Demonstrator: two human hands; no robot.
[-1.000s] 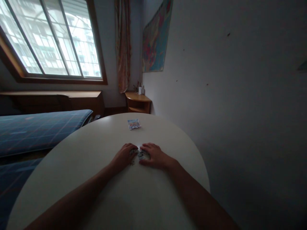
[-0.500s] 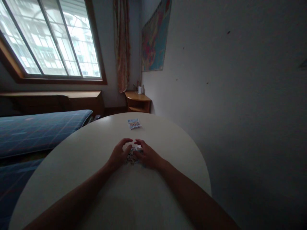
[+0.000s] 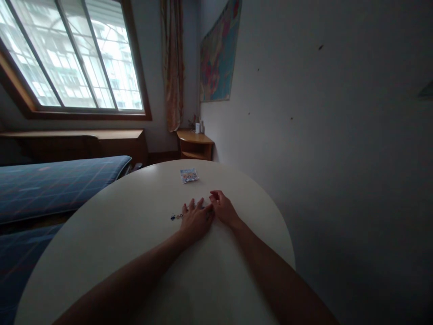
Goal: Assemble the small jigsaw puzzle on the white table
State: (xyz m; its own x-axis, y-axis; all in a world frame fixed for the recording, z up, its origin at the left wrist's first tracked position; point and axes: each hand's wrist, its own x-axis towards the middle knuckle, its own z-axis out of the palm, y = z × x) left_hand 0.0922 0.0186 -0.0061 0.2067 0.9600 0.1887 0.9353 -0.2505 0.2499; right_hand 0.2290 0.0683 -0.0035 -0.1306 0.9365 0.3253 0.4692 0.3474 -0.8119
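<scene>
2 bare forearms, at 7 and 5 o'clock, taper to slim wrists; left grip and right grip are bare.

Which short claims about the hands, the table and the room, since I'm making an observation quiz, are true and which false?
1. The left hand is spread over small pieces. True.
2. Every piece is hidden under that hand. False: some show to the left of its fingers.
3. A small printed square lies on the table, beyond the left hand and the right hand. True.
4. The right hand grips the printed square. False: it is apart from it.
5. A curtain covers the window panes. False: it hangs beside them.
</scene>
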